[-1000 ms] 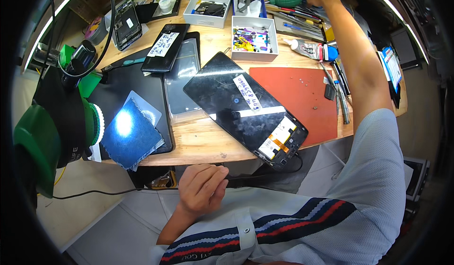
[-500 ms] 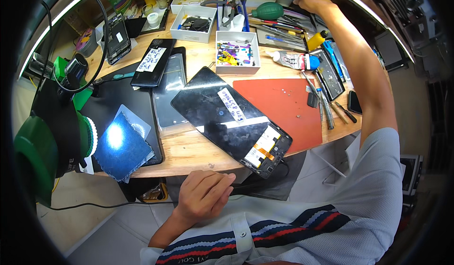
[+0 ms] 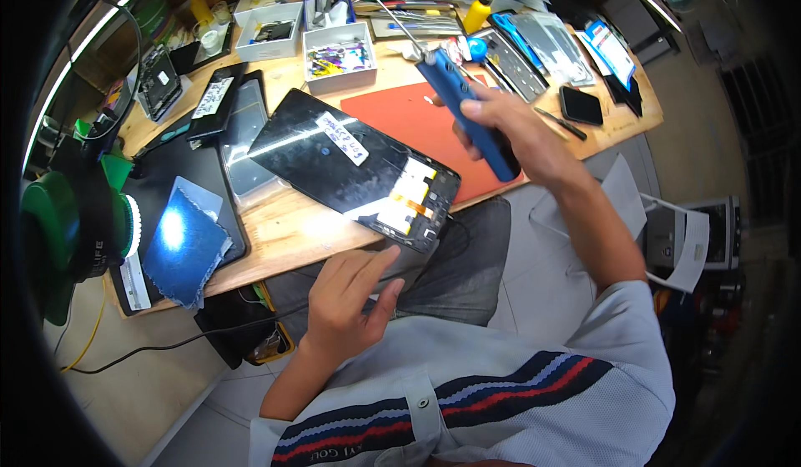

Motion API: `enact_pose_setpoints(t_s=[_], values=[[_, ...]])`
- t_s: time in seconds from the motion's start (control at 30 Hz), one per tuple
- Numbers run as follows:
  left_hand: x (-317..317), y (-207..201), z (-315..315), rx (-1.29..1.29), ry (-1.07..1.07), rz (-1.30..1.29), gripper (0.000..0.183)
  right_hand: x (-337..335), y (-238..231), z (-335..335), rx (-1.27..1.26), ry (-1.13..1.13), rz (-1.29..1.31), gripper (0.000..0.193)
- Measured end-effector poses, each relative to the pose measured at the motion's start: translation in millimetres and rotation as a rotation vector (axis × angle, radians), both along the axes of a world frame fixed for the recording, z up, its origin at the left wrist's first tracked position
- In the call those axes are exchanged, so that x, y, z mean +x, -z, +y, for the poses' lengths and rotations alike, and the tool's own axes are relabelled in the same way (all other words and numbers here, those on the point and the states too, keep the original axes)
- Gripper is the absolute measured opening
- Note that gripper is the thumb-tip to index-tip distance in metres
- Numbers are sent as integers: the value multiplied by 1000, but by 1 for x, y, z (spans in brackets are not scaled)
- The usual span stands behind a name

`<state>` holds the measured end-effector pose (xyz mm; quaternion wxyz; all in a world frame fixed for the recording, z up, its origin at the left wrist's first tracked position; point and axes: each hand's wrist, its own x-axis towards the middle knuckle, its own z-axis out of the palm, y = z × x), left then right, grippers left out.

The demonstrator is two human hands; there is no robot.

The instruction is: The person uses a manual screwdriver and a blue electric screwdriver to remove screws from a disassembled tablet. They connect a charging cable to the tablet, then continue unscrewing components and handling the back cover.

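Remotely, I see the right hand point(image 3: 524, 138) at one o'clock gripping the blue tool point(image 3: 449, 83) mid-body, likely to free its tip point(image 3: 392, 18); the left hand point(image 3: 344, 304) half-open, empty at seven; the tablet point(image 3: 321, 167) at eleven, probably angled for reach.

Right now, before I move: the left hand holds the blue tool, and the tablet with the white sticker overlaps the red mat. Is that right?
Not quite: the right hand, not the left, holds the blue tool, as the head view shows. The tablet with the white sticker does overlap the red mat.
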<state>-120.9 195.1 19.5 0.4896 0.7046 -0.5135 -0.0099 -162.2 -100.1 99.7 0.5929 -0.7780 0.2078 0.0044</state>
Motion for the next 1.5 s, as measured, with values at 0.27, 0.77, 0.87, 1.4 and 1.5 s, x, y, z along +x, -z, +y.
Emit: enact_pose_setpoints(t_s=[0.27, 0.77, 0.87, 1.4, 1.5], values=[[-22, 1, -23, -4, 179, 106, 48, -106, 35, 52, 888, 259, -274, 57], [-32, 4, 0, 61, 141, 185, 50, -116, 43, 66, 778, 278, -341, 89], [-32, 5, -3, 74, 169, 174, 52, -115, 45, 65, 763, 278, -349, 89], [-26, 7, -10, 102, 198, 135, 52, -112, 57, 63, 801, 305, -327, 90], [-25, 7, -10, 99, 185, 149, 52, -111, 58, 62, 810, 308, -327, 91]])
